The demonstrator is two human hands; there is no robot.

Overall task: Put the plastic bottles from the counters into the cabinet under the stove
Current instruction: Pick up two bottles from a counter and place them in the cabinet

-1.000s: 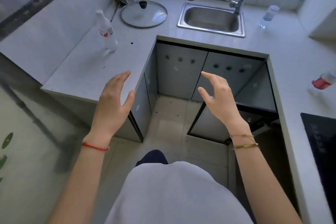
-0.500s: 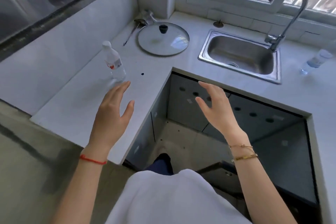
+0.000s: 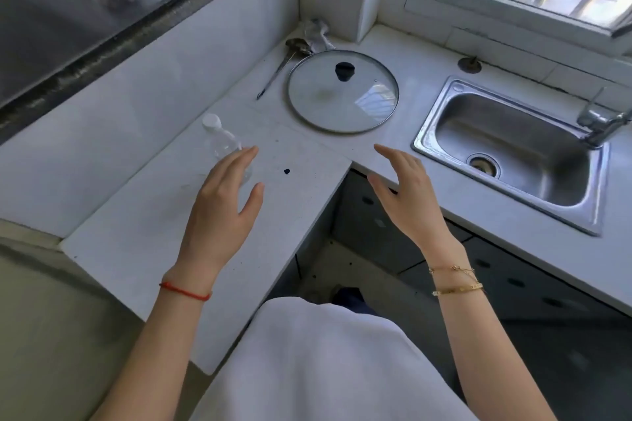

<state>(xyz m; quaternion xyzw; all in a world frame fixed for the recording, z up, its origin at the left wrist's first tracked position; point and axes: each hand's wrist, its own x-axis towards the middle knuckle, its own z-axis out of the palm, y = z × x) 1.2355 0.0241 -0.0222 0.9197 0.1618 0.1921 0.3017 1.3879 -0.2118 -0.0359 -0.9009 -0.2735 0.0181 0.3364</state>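
Now that we have stepped closer to the counter [image 3: 143, 249], our left hand [image 3: 222, 212] has come right up to the plastic bottle [image 3: 224, 142] at the middle left of the frame. Its fingers [image 3: 239, 161] are spread wide and hold nothing; they may just touch it, but blur hides that. Our right hand [image 3: 407, 196] hangs open and empty. No bottle is picked up yet.

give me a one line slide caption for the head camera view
Open left hand reaches a clear plastic bottle with white cap on the pale counter; right hand hovers open.
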